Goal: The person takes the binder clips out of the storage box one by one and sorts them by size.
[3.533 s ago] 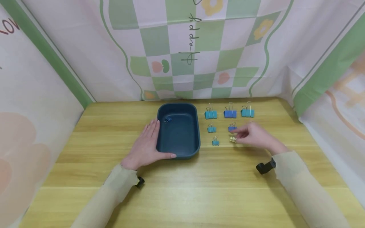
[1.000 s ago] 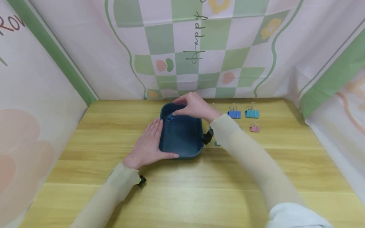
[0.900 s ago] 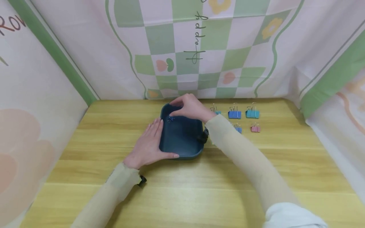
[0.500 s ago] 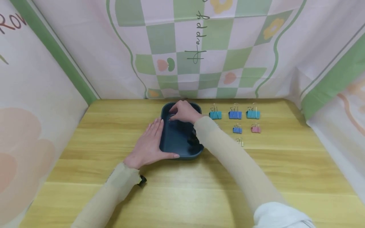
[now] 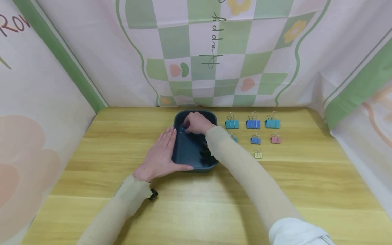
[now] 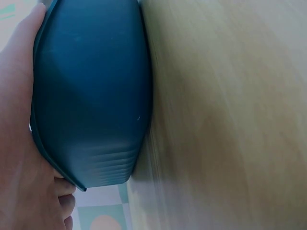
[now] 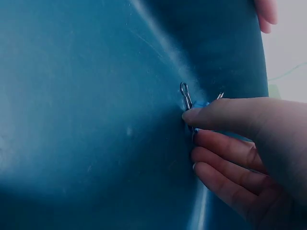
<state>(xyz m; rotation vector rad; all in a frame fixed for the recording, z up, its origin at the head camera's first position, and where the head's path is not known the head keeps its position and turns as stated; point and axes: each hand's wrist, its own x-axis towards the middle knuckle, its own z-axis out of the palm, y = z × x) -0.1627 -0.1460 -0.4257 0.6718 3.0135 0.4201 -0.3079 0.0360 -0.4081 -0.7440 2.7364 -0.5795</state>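
Observation:
A dark blue-green plastic box (image 5: 187, 154) stands on the wooden table. My left hand (image 5: 159, 154) lies along its left side, fingers extended at the rim and thumb stretched over the near edge. The left wrist view shows the hand (image 6: 19, 120) against the rim, beside the box's outer wall (image 6: 96, 91). My right hand (image 5: 198, 123) reaches into the box's far left part. There its thumb and fingers pinch a small blue binder clip (image 7: 200, 104) with metal handles, close to the box floor; the fingers partly cover it.
Right of the box stand binder clips in rows: turquoise (image 5: 231, 124), blue (image 5: 253, 124) and turquoise (image 5: 272, 123) at the back, smaller blue (image 5: 255, 140) and pink (image 5: 276, 140) ones before them, and yellow (image 5: 258, 154) nearest. My right sleeve (image 5: 242, 170) partly hides another turquoise clip.
My right hand has gone from the yellow clip, which now stands on the table, over to the box. It has lowered inside and taken hold of the blue clip. My left hand keeps its place.

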